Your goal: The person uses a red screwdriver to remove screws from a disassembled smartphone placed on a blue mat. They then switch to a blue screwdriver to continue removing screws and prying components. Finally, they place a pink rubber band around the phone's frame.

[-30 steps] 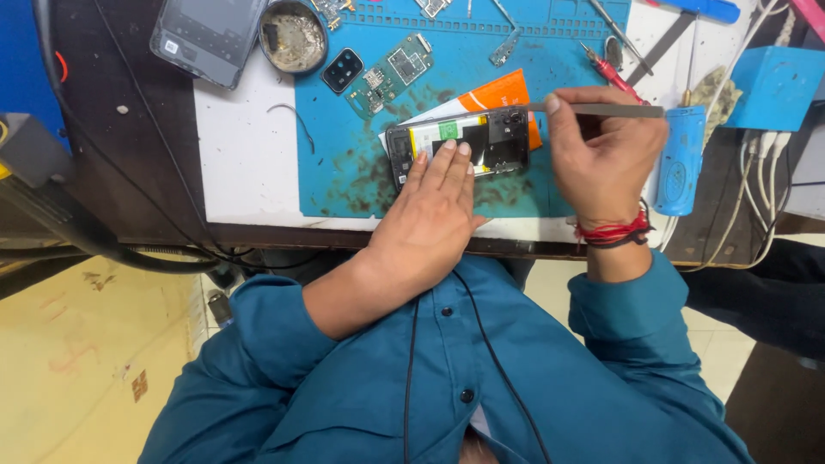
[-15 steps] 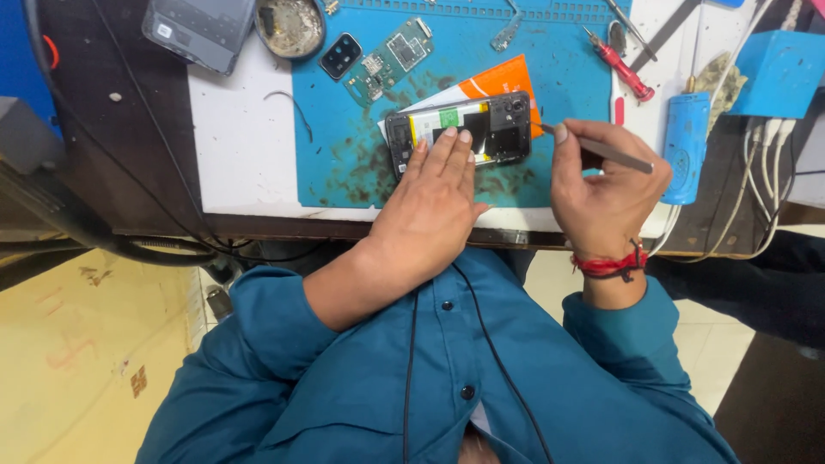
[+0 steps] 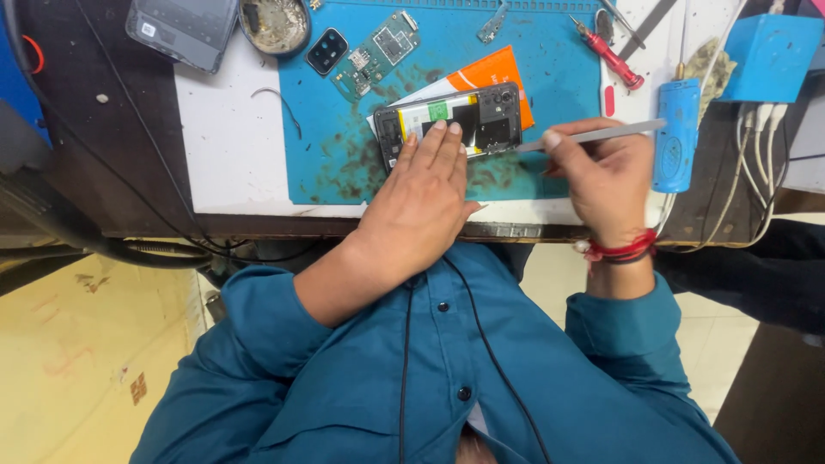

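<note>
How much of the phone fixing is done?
Done: the opened phone has its back off, and a circuit board lies out on the blue mat. In hand: the left hand presses the phone down while the right hand holds a grey tool at its edge. Left: it is not closed up.

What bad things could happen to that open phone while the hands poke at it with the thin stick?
The thin metal tool in the right hand points at the opened phone; a slip might scratch the exposed parts inside. The left hand only presses on the phone with its fingertips, so it could slide on the blue mat. The loose circuit board nearby could get knocked.
</note>
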